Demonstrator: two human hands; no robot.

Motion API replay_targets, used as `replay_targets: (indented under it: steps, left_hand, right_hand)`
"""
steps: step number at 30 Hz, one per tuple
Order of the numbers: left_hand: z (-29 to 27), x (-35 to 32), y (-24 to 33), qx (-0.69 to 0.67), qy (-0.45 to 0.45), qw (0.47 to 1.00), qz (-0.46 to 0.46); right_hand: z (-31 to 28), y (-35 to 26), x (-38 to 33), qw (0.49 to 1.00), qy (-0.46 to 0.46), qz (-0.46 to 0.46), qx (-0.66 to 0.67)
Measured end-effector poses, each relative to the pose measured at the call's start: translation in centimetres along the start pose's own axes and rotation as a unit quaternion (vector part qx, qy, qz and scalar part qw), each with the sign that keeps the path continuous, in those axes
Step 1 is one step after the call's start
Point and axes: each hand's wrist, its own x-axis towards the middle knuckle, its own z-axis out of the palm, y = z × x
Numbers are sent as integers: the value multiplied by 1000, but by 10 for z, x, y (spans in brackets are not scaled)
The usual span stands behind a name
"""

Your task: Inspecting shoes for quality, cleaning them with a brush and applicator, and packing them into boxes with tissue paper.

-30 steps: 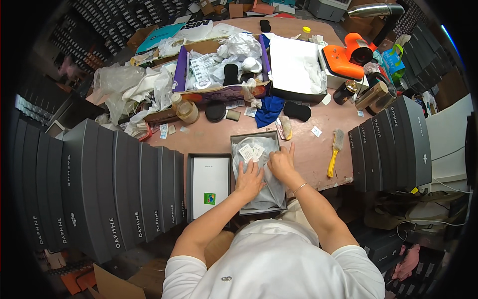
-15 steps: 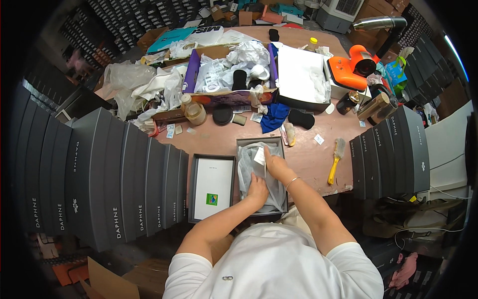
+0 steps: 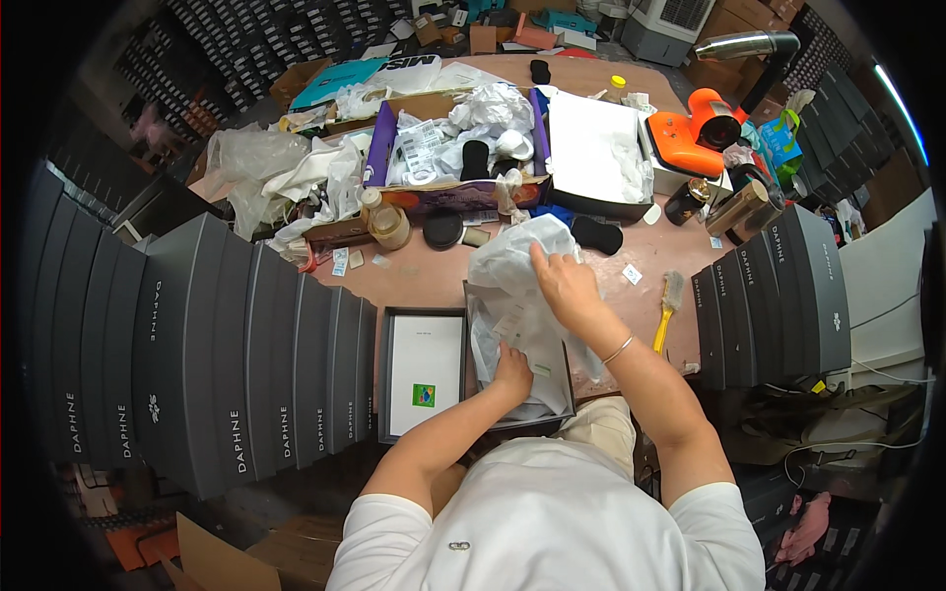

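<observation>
At six o'clock on the worktop point(image 3: 434, 281), tissue point(image 3: 505, 264) overhung an open box point(image 3: 567, 390). Right hand point(image 3: 572, 289), part-open, touched it; left hand point(image 3: 510, 375) half-curled; grips unclear. Uneven pulling might tear it.

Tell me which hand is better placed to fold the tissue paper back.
Likely the right hand: it is at the raised tissue paper, near the box's far end. The left hand is lower, inside the box.

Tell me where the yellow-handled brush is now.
In the head view, the brush lies on the table at right, between the right hand and the stacked dark boxes.
</observation>
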Motion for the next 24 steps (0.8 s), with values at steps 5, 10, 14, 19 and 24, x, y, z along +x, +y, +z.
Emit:
replay_targets:
  steps: [5,10,14,19,24]
  left_hand:
    - [-47,-20,-19,-267,151,951,42]
    - [-96,-90,20,-992,47,109,42]
    - [-61,-84,19,-969,164,173,-67]
    - [-29,-127,-14,-965,142,216,-30]
    - [2,-149,-25,-941,126,313,9]
  right_hand:
    - [-40,58,-30,965,101,38,239]
    - [-14,-3,-74,798,192,202,534]
    - [-21,-44,-99,840,212,92,490]
    - [-16,-39,-138,783,65,43,617]
    - [-28,-26,-99,681,-61,100,723]
